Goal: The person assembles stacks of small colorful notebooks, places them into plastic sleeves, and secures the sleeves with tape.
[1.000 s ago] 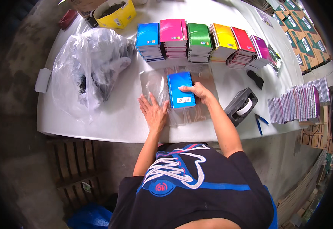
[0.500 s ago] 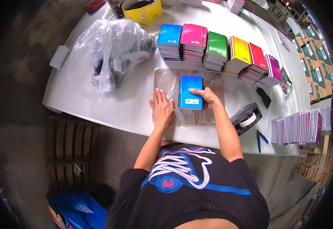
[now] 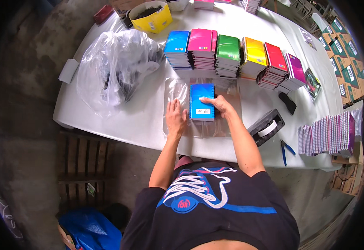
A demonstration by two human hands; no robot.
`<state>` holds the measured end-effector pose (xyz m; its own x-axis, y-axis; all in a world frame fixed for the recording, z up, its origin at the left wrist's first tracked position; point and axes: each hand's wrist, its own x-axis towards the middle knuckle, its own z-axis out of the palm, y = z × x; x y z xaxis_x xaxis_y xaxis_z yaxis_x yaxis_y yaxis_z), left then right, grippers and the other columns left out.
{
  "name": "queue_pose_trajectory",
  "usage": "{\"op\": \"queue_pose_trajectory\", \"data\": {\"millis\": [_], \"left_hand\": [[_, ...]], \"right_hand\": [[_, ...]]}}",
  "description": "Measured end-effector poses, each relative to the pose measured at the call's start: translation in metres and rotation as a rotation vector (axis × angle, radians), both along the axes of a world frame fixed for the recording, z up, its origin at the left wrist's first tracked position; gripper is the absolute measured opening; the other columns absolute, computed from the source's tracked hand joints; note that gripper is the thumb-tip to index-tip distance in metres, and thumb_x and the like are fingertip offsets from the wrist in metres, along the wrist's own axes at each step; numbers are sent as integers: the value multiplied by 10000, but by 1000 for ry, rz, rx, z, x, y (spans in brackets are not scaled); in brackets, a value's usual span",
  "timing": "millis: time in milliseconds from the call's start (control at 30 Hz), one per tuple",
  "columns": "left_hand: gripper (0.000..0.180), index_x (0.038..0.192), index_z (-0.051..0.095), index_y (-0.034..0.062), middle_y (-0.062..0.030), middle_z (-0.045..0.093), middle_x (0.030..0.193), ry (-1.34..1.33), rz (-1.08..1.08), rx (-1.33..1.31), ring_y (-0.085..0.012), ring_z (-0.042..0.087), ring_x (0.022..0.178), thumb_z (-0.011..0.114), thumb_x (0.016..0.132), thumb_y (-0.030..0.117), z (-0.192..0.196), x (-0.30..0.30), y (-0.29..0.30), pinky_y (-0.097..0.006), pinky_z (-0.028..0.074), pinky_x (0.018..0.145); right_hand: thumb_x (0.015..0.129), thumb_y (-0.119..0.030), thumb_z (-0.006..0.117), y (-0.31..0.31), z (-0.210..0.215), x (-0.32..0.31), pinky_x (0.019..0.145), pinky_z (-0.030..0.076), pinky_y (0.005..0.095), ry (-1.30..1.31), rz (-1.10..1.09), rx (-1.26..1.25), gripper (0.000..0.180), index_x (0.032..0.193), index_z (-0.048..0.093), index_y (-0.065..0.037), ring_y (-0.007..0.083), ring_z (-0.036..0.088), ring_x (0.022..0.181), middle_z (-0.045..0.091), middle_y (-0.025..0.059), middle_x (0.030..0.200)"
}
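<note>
A blue spiral notebook lies over a clear plastic sheet on the white table, its coil along the left edge and a small white label near its bottom. My right hand grips the notebook's right side, thumb across the cover and the other fingers partly hidden beneath. Flat on the plastic, just left of the notebook, rests my left hand with its fingers stretched out and nothing held. Whether more notebooks lie under the top one cannot be told.
Behind stand stacks of notebooks: blue, pink, green, yellow, red and purple. A clear bag sits at left. Right are a tape dispenser, blue-handled pliers and a notebook row.
The view has shifted slightly, so the table scene appears moved. Both hands keep nearly the same places, the right one still holding the blue notebook.
</note>
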<state>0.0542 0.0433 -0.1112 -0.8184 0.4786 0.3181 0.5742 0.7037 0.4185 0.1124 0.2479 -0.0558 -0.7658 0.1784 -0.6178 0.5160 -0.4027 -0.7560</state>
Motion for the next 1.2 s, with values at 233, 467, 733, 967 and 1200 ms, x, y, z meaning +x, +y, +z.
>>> {"op": "queue_pose_trajectory", "data": {"millis": [233,467,733,967,1200], "left_hand": [[625,1299,534,233,-141,528,1145,-334,154,247,-179,584,673,740,731,73,38,-24,-14,-325,506,700],[674,1323,519,227,-135,529,1178,-1103,-286,357,-97,550,623,789,712,137,81,-45,-19,-253,470,585],[1049,1487,136,149,-106,244,1511,-1170,-394,361,-103,578,655,694,627,-71,88,-55,-17,-262,483,554],[1104,1486,-25,143,-154,32,1547,-940,-538,367,-113,574,655,612,619,-110,85,-40,8,-251,491,507],[1235,1458,-101,63,-282,-61,1502,-855,-631,102,-374,443,1242,757,568,63,71,-36,49,-352,535,787]], "right_hand": [[629,-289,856,5,-8,-1,708,563,373,20,0,-18,604,1047,613,75,237,679,802,671,172,962],[640,-271,848,1,6,-3,754,562,377,39,6,35,618,1078,594,84,249,677,851,664,182,991],[628,-319,846,-6,3,-16,788,545,360,22,37,90,663,1104,584,61,226,669,865,663,164,1013],[619,-342,839,-12,-1,-11,761,538,350,39,-22,272,661,1097,599,46,227,664,874,662,165,1010],[715,-385,751,-46,-18,-12,877,470,428,-28,-153,838,913,1362,281,55,401,581,1016,556,284,1148]]}}
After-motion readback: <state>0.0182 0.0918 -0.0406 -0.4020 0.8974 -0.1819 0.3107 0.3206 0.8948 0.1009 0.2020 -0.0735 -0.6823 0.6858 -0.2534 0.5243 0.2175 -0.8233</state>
